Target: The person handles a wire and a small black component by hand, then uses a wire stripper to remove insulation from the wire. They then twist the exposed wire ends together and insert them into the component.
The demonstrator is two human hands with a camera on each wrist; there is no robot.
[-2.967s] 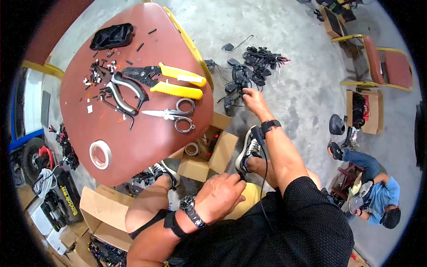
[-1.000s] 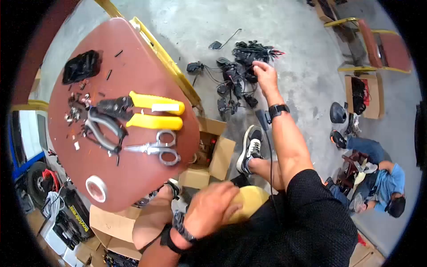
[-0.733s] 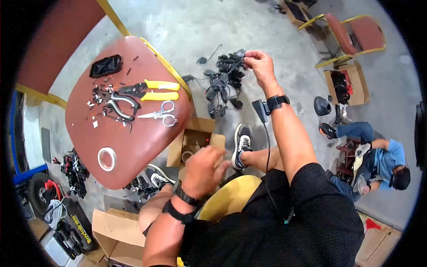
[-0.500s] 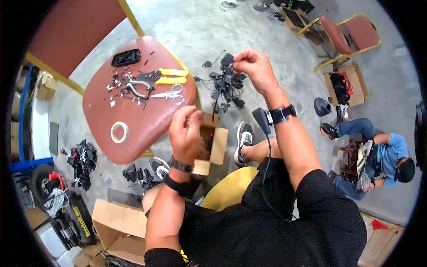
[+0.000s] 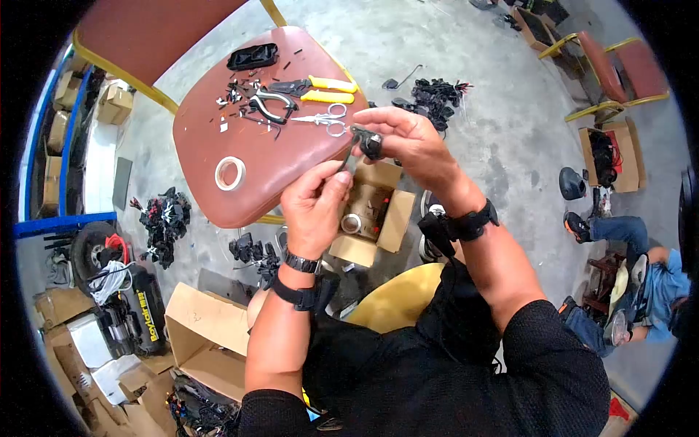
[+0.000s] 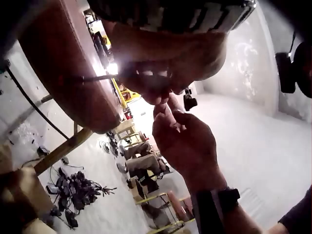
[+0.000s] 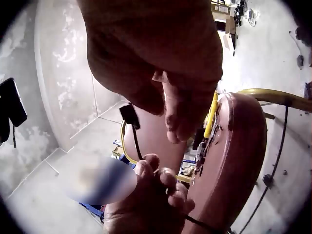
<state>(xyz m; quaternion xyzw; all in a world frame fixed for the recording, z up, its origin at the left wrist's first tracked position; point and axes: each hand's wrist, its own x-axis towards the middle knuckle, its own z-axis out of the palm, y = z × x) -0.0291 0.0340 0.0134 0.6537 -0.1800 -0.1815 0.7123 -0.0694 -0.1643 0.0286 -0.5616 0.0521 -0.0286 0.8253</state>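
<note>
In front of the chest my left hand pinches a thin black cable between thumb and fingers. A small black block stands up on the cable's end, above the left fingertips in the right wrist view. My right hand is beside the block, its forefinger straight and the other fingers lightly bent. The block overlaps the right hand in the head view, but appears apart from its thumb in the right wrist view. More cable runs out of the far side of the left hand in the left wrist view.
A red chair seat bears yellow-handled wire strippers, pliers, scissors, a tape roll and a black tray. Black cabled parts lie on the floor. An open carton stands below; a person sits at right.
The right hand has lifted a black cabled part from the floor pile and brought it in beside the seat. The left hand has risen from the lap and taken hold of its cable.
</note>
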